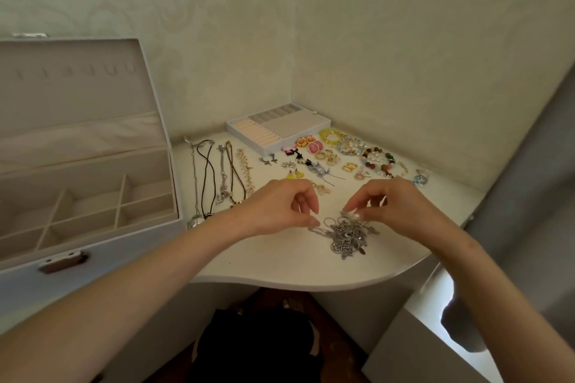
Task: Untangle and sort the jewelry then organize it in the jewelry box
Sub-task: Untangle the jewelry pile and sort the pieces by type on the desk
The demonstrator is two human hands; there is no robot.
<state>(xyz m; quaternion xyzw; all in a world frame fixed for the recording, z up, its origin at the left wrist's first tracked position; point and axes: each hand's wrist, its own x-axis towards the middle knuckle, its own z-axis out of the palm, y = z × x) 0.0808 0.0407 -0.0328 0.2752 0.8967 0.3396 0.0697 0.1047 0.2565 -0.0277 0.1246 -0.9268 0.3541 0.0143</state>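
Note:
A tangled heap of silver chains [347,235] lies on the white table near its front edge. My left hand [281,207] pinches a strand at the heap's left end with curled fingers. My right hand [385,205] pinches a piece at the top of the heap. Untangled necklaces [217,177] lie in a row to the left of my hands. Earrings [306,154] and beaded bracelets [376,160] are spread behind my hands. The open white jewelry box [93,214] stands at the left, its divided compartments holding nothing I can see.
A white ring tray [273,130] with pink and grey padding sits in the back corner against the wall. The table's curved front edge [311,284] runs just below the heap. A grey curtain [529,196] hangs at the right.

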